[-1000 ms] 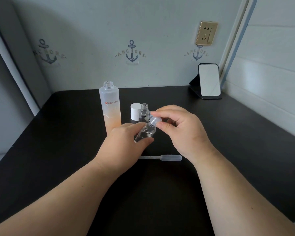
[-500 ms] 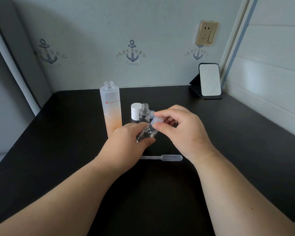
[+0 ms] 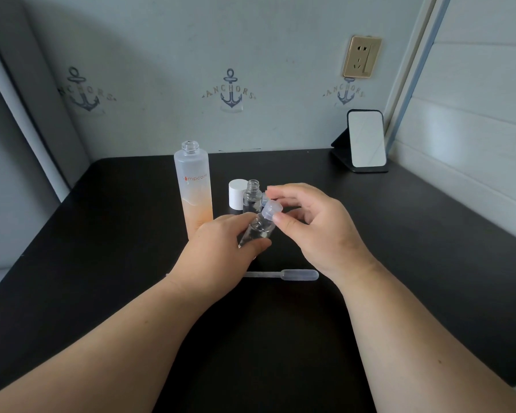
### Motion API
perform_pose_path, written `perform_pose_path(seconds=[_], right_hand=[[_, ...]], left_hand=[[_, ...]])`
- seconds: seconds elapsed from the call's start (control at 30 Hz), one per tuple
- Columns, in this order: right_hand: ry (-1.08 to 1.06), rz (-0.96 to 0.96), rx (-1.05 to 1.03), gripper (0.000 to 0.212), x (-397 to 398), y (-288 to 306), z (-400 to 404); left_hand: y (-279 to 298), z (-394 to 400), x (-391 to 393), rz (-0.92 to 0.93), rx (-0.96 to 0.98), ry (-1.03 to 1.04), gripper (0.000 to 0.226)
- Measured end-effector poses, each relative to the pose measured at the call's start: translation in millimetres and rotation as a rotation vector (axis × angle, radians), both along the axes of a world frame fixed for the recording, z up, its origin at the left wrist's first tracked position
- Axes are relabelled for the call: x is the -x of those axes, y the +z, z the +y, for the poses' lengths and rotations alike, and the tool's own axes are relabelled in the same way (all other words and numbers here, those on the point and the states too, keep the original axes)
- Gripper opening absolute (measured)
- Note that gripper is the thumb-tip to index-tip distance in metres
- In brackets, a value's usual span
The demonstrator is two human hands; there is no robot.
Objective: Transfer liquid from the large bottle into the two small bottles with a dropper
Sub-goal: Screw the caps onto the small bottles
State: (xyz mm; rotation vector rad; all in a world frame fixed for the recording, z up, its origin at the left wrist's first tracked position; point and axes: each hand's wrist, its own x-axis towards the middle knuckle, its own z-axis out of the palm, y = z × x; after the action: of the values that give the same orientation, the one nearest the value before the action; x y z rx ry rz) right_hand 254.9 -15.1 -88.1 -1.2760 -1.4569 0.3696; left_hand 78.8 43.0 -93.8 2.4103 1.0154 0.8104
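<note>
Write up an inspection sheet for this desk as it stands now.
Surface: black table, matte.
Job's things: large bottle upright, uncapped; white cap beside it; open small bottle standing; held small bottle tilted, clear cap on its neck; dropper lying flat.
Clutter: mirror at the back right.
Grippers: left hand grips the held bottle; right hand pinches its cap.
Cables: nothing seen.
Surroundings: anchor-print wall, wall socket.

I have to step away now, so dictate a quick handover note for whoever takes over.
Left hand grips a small clear bottle, tilted. Right hand pinches its translucent cap at the neck.
Tall frosted orange-tinted bottle stands open; its white cap and a second, uncapped small clear bottle stand beside it. Clear plastic dropper lies on the black table.
Left: finish the cap; the second bottle's level is unclear.
</note>
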Motion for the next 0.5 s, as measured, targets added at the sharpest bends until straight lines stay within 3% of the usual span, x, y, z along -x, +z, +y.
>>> perform_pose_path(seconds=[0.5], right_hand=[[-0.039, 0.003, 0.016, 0.024, 0.9, 0.9, 0.2]], left_hand=[[-1.4, 0.9, -1.5, -0.012, 0.001, 0.01, 0.014]])
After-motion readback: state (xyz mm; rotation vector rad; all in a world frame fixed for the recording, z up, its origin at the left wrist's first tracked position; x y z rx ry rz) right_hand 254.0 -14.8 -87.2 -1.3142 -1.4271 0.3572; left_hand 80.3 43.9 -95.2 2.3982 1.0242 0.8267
